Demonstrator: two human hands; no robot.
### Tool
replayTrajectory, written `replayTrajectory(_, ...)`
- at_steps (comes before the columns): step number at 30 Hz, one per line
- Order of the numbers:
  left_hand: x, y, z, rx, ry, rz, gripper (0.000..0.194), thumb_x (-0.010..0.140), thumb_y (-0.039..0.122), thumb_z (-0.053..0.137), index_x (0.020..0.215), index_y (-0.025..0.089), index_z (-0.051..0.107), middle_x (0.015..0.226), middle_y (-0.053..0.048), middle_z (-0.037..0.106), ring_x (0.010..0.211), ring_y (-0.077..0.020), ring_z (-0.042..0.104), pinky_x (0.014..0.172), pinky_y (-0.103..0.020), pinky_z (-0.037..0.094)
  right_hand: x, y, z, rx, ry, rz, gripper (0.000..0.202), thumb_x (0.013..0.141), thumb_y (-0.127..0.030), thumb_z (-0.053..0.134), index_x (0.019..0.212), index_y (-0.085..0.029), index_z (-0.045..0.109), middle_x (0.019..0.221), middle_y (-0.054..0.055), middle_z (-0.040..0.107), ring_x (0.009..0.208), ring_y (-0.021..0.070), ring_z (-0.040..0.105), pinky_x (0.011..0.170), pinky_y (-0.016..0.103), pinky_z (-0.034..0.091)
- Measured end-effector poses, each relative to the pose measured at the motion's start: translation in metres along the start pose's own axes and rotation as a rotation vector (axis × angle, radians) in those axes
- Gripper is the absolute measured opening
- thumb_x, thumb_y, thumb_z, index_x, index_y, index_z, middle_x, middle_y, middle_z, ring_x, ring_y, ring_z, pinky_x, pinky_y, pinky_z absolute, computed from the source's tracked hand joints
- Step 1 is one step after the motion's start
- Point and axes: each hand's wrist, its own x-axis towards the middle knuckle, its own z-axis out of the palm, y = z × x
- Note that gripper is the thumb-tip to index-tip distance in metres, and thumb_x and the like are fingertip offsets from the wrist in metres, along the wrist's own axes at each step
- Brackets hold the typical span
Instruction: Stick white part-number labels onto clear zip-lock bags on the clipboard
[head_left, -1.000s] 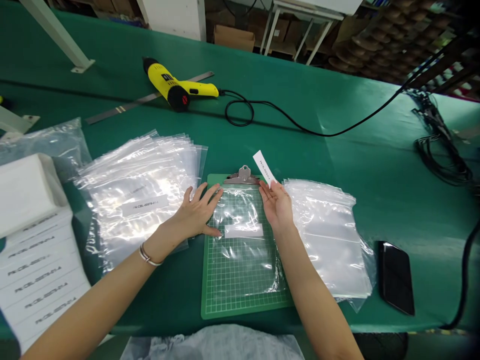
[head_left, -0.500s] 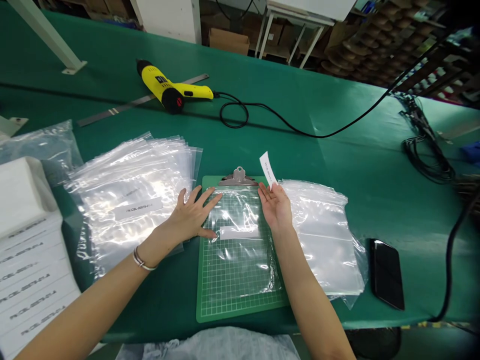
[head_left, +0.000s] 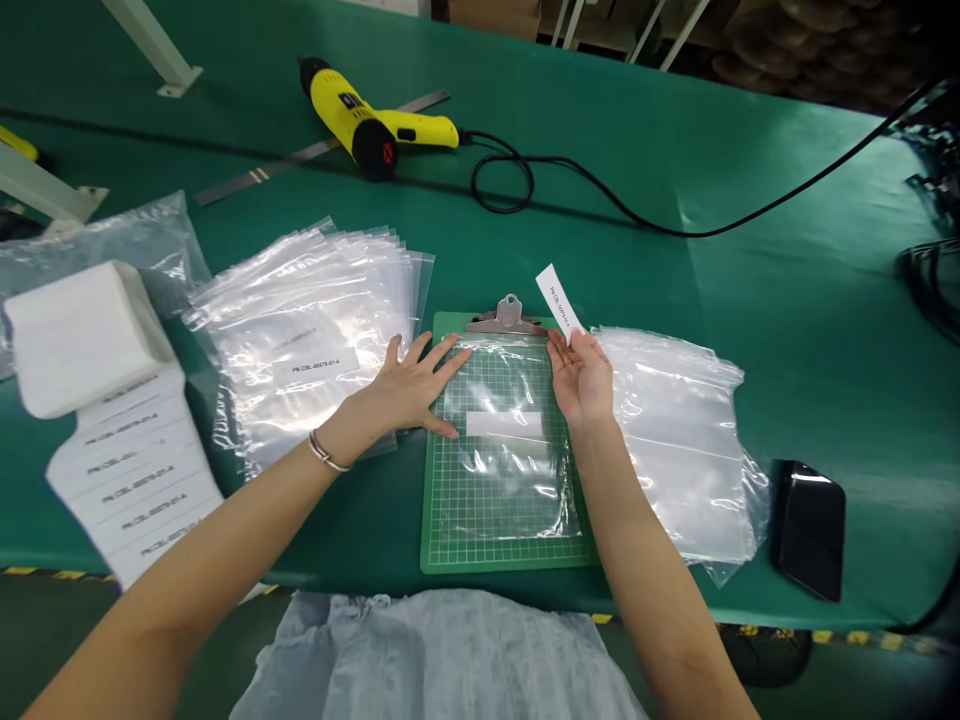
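A clear plastic bag (head_left: 510,490) lies flat on a green gridded clipboard (head_left: 437,553) with a metal clip (head_left: 508,320) at its top. A blank white strip (head_left: 504,424) shows at the bag's middle; whether it is on or beneath the plastic I cannot tell. My left hand (head_left: 409,392) rests with fingers spread over the bag's upper left edge. Between the fingertips of my right hand (head_left: 585,385), palm up by the clipboard's upper right, is a white printed label (head_left: 558,298), its free end pointing up and left.
Left of the clipboard lies a fanned stack of labelled bags (head_left: 315,300), beyond it a folded strip of labels (head_left: 135,440). More clear bags (head_left: 682,450) and a black phone (head_left: 808,530) are on the right. Behind are a yellow heat gun (head_left: 352,115), its cord (head_left: 600,180) and a steel ruler (head_left: 240,185).
The view has tilted downward, so everything on the table sits higher in the picture. Both hands keep nearly the same pose, with the label still in my right hand.
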Motion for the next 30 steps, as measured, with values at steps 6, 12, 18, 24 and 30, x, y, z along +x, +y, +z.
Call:
replayTrajectory(6, 0.0000, 0.0021, -0.0015, 0.010, -0.029, -0.010, 0.111, 0.065, 0.061, 0.066, 0.143, 0.019, -0.001, 0.151, -0.011, -0.004, 0.134, -0.0404, 0.001, 0.102, -0.065, 0.005, -0.0002, -0.0005, -0.0014, -0.014, -0.021, -0.008, 0.009, 0.080, -0.015, 0.057, 0.073, -0.019, 0.060, 0.083, 0.000, 0.066, 0.083, 0.0098, 0.064, 0.091, 0.025, 0.048)
replayTrajectory(12, 0.0016, 0.0007, 0.0001, 0.016, -0.031, -0.003, 0.111, 0.065, 0.062, 0.064, 0.143, 0.019, -0.002, 0.151, -0.011, -0.006, 0.134, -0.0416, 0.000, 0.102, -0.065, 0.006, -0.0005, -0.0011, -0.0038, -0.018, -0.040, -0.004, 0.006, 0.080, -0.019, 0.058, 0.075, -0.020, 0.060, 0.079, -0.002, 0.064, 0.085, 0.0103, 0.064, 0.090, 0.024, 0.049)
replayTrajectory(18, 0.0028, -0.0002, 0.0012, 0.021, -0.038, -0.003, 0.111, 0.065, 0.062, 0.064, 0.143, 0.019, -0.003, 0.151, -0.011, -0.007, 0.134, -0.0417, -0.001, 0.102, -0.063, 0.007, -0.0006, -0.0008, -0.0029, -0.016, -0.033, -0.008, 0.005, 0.079, -0.018, 0.058, 0.075, -0.020, 0.060, 0.078, -0.002, 0.064, 0.084, 0.0103, 0.064, 0.089, 0.025, 0.049)
replayTrajectory(24, 0.0042, 0.0001, 0.0008, 0.020, -0.056, -0.020, 0.112, 0.065, 0.061, 0.064, 0.143, 0.019, -0.004, 0.150, -0.010, -0.009, 0.134, -0.0419, -0.001, 0.102, -0.063, 0.009, -0.0007, -0.0008, -0.0027, 0.005, -0.026, -0.012, 0.003, 0.078, -0.018, 0.058, 0.076, -0.019, 0.059, 0.076, -0.002, 0.064, 0.083, 0.0113, 0.065, 0.090, 0.027, 0.050)
replayTrajectory(30, 0.0031, 0.0033, -0.0026, 0.033, -0.060, -0.020, 0.113, 0.064, 0.061, 0.065, 0.143, 0.018, -0.004, 0.150, -0.012, -0.008, 0.133, -0.0429, 0.000, 0.101, -0.063, 0.012, -0.0033, -0.0046, -0.0029, 0.025, -0.030, -0.007, 0.006, 0.078, -0.020, 0.060, 0.072, -0.020, 0.058, 0.074, -0.002, 0.064, 0.079, 0.0110, 0.065, 0.081, 0.025, 0.054)
